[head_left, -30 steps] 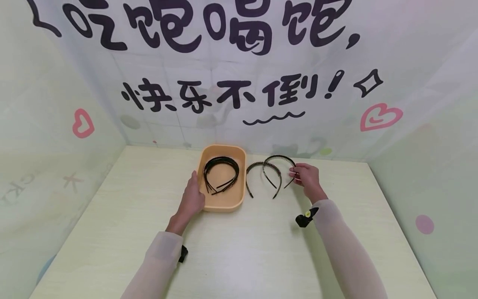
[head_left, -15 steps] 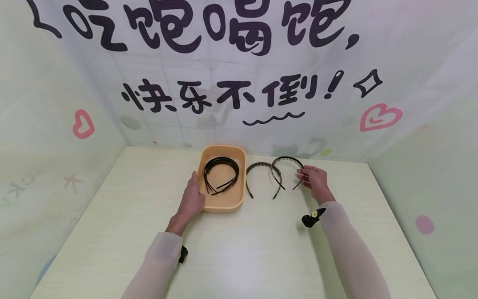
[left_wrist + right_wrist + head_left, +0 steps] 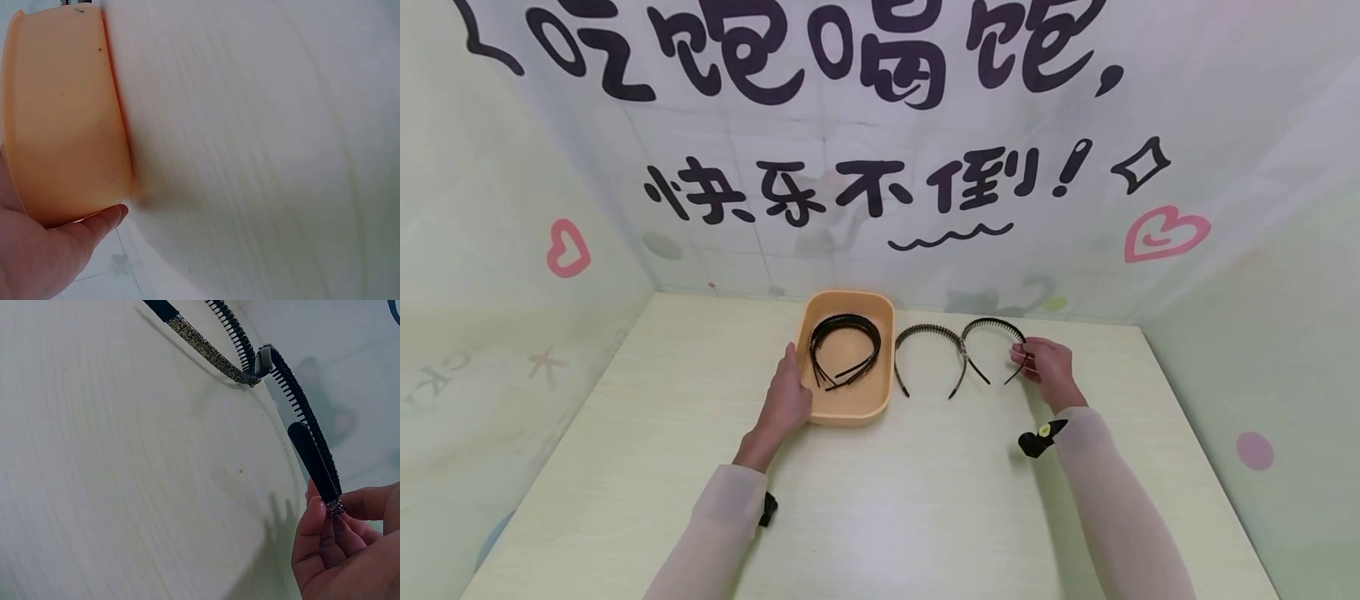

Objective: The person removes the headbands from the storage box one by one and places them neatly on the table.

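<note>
In the head view, an orange plastic tray [image 3: 847, 417] holds several dark headbands [image 3: 873, 335] gathered in a loop. My left hand [image 3: 786, 395] grips its near left corner, the thumb along the near wall; the left wrist view shows the thumb against the tray wall [image 3: 69, 112]. My right hand [image 3: 1049, 372] pinches one side of a black toothed headband [image 3: 988, 322], whose held part has a speckled band in the right wrist view. Between it and the tray a speckled toothed headband [image 3: 928, 329] lies on the table, its right side meeting the held one.
The pale table [image 3: 880, 517] ends at a back wall sheet [image 3: 835, 258] printed with large black characters. Similar sheets stand at the left [image 3: 497, 350] and right [image 3: 1247, 367]. A small black camera [image 3: 1037, 440] sits at the right wrist.
My right hand has moved right with the black headband, drawing it from overlapping the speckled headband to beside it. The left hand and the tray have not moved.
</note>
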The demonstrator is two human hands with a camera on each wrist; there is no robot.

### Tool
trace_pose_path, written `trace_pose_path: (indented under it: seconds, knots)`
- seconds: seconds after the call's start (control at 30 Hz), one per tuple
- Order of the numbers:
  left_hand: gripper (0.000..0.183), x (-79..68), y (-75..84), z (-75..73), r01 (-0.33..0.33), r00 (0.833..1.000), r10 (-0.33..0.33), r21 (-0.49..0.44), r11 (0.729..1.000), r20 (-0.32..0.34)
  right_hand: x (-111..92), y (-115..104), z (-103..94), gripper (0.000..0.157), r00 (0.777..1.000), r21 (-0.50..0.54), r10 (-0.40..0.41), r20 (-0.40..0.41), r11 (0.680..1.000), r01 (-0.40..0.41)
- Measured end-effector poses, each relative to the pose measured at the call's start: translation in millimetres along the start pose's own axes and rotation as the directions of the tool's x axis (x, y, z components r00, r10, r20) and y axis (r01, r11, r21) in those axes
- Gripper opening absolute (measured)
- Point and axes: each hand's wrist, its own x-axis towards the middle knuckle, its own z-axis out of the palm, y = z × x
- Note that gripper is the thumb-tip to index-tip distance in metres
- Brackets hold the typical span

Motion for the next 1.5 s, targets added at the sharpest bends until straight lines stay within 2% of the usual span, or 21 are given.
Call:
trace_pose_path:
  seconds: [0.3, 0.63, 0.8, 0.93, 1.17, 1.5]
  knots:
    - [0.077, 0.4, 0.4, -1.6, 0.002, 1.000, -0.002, 0.003, 1.000, 0.001, 0.2, 2.5, -11.2, 0.041, 1.000, -0.019, -0.010, -0.025, 1.000, 0.010]
    - [0.077, 0.8, -0.5, -2.0, 0.000, 1.000, 0.000, 0.001, 1.000, -0.001, 1.5, 4.3, -9.3, 0.039, 0.998, -0.070, -0.051, -0.034, 0.996, 0.048]
    - [0.077, 1.7, -0.6, -1.6, -0.002, 1.000, 0.002, 0.007, 1.000, -0.003, 3.2, 3.9, -9.1, 0.037, 0.997, -0.137, -0.071, -0.041, 0.988, 0.065]
    - [0.077, 2.7, -0.5, -0.9, 0.001, 1.000, -0.001, 0.015, 1.000, 0.000, 3.0, 3.7, -9.9, 0.037, 0.994, -0.220, -0.091, -0.056, 0.972, 0.077]
    - [0.078, 2.7, -0.8, -0.6, -0.002, 1.000, 0.002, 0.022, 1.000, 0.002, 3.5, 5.5, -11.2, 0.035, 0.988, -0.300, -0.136, -0.070, 0.948, 0.109]
    - [0.078, 1.4, 0.5, -0.4, 0.010, 1.000, -0.010, 0.008, 1.000, 0.008, 4.6, 8.6, -15.0, 0.035, 0.974, -0.469, -0.217, -0.068, 0.868, 0.160]
